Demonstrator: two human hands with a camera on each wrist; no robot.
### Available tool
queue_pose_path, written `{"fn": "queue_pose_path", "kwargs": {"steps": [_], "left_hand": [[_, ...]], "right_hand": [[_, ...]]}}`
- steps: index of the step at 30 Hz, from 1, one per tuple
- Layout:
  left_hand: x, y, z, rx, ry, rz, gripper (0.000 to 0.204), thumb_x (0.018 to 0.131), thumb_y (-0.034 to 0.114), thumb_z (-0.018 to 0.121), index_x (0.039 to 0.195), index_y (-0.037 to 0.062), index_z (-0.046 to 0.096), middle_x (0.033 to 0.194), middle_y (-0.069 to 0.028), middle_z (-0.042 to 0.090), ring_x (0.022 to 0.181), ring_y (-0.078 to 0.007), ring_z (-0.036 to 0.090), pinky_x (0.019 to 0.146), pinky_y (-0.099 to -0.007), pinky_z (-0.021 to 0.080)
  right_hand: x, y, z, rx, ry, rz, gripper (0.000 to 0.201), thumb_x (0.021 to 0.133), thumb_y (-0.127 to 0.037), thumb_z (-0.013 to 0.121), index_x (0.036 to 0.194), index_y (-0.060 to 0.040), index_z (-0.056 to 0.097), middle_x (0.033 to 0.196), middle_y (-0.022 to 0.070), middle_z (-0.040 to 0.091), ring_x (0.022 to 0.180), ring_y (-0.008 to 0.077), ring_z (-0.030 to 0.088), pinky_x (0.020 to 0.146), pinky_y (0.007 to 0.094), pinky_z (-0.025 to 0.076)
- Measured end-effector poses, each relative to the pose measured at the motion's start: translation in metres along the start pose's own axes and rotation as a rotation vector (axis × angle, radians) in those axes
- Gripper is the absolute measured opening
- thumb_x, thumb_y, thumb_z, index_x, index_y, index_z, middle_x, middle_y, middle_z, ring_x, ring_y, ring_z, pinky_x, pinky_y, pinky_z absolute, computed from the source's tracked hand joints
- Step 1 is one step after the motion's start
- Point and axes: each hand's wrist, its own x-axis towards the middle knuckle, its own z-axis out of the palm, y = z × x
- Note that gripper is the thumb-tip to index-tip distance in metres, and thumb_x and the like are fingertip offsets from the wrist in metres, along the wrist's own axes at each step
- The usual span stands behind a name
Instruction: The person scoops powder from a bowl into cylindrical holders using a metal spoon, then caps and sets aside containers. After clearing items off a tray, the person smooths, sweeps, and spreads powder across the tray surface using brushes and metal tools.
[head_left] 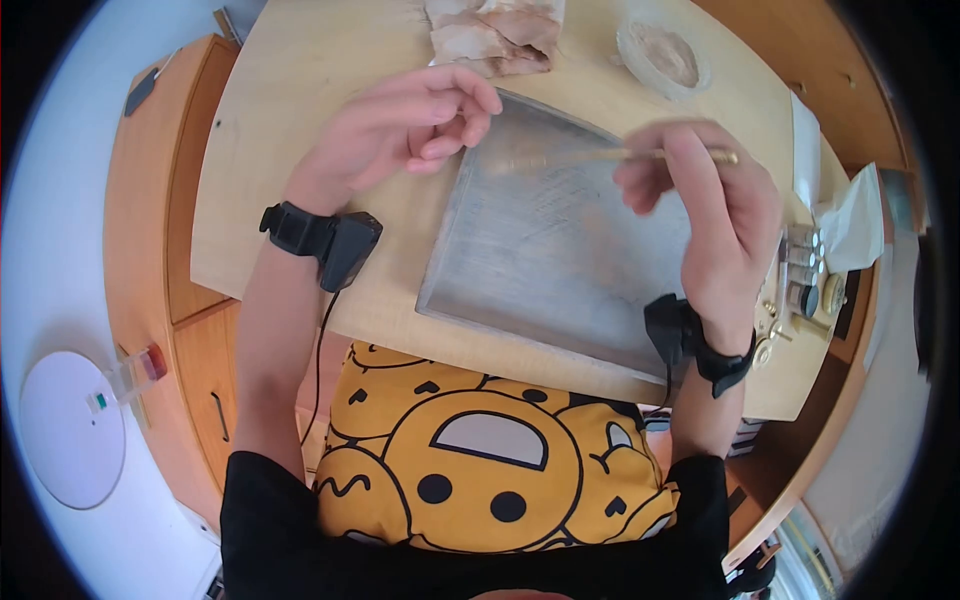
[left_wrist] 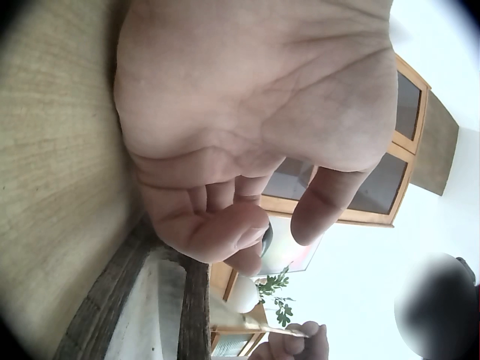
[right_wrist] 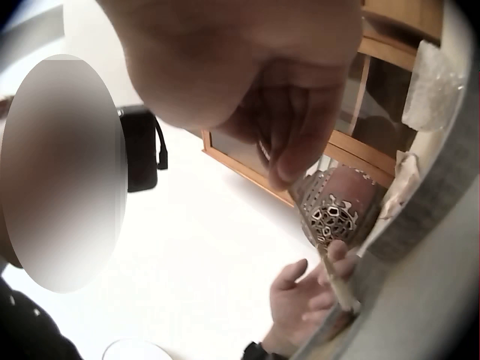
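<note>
In the head view my right hand (head_left: 715, 190) pinches a slim brush (head_left: 640, 155) by its handle, over a shallow grey tray (head_left: 560, 230). The brush points left, its bristle end blurred. In the right wrist view the fingers close round the handle, and the brush (right_wrist: 337, 281) slants down to the tray with a dark tip. My left hand (head_left: 410, 130) hovers at the tray's left rim, fingers loosely curled, nothing in them. Its palm (left_wrist: 247, 97) fills the left wrist view beside the worn wooden rim (left_wrist: 196, 311). Brownish smears and scratches mark the tray's floor.
Behind the tray lie a brown-stained crumpled cloth or paper (head_left: 500, 35) and a clear bowl (head_left: 660, 55) of pale powder. Small jars (head_left: 803, 255) and a white bag (head_left: 855, 220) crowd the table's right edge. A yellow patterned cushion (head_left: 490, 450) lies on the lap.
</note>
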Motion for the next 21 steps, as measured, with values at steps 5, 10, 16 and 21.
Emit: {"fn": "queue_pose_path", "kwargs": {"steps": [5, 10, 16, 21], "left_hand": [[-0.002, -0.008, -0.003, -0.036, -0.026, 0.046, 0.038, 0.089, 0.025, 0.054, 0.117, -0.0007, 0.054, 0.089, -0.0062, 0.053, 0.062, -0.0054, 0.038, 0.049, -0.0185, 0.031], [-0.001, -0.011, -0.007, -0.048, -0.043, 0.057, 0.035, 0.090, 0.024, 0.055, 0.114, -0.0007, 0.056, 0.086, -0.0067, 0.057, 0.060, -0.0047, 0.042, 0.048, -0.0189, 0.032], [-0.003, -0.009, -0.006, -0.061, -0.053, 0.061, 0.031, 0.093, 0.024, 0.055, 0.112, -0.0004, 0.058, 0.087, -0.0066, 0.058, 0.060, -0.0046, 0.043, 0.049, -0.0192, 0.033], [-0.003, -0.014, -0.005, -0.079, -0.065, 0.089, 0.030, 0.095, 0.024, 0.054, 0.113, 0.0004, 0.059, 0.088, -0.0062, 0.058, 0.060, -0.0047, 0.042, 0.050, -0.0190, 0.033]], "right_hand": [[-0.002, -0.006, 0.005, -0.100, -0.326, 0.037, 0.022, 0.098, -0.009, 0.054, 0.090, 0.0058, 0.068, 0.074, 0.0109, 0.069, 0.063, 0.0124, 0.064, 0.058, 0.0251, 0.052], [-0.003, -0.013, -0.006, -0.113, -0.189, 0.042, 0.020, 0.097, -0.008, 0.055, 0.088, 0.0049, 0.068, 0.078, 0.0098, 0.070, 0.065, 0.0139, 0.066, 0.060, 0.0260, 0.052], [0.001, -0.009, 0.009, -0.320, -0.325, -0.015, 0.021, 0.097, -0.008, 0.054, 0.088, 0.0062, 0.067, 0.078, 0.0114, 0.069, 0.064, 0.0146, 0.064, 0.061, 0.0272, 0.052], [-0.008, -0.022, -0.005, -0.107, -0.224, 0.075, 0.023, 0.098, -0.007, 0.053, 0.090, 0.0073, 0.068, 0.077, 0.0112, 0.069, 0.064, 0.0156, 0.064, 0.060, 0.0264, 0.052]]}}
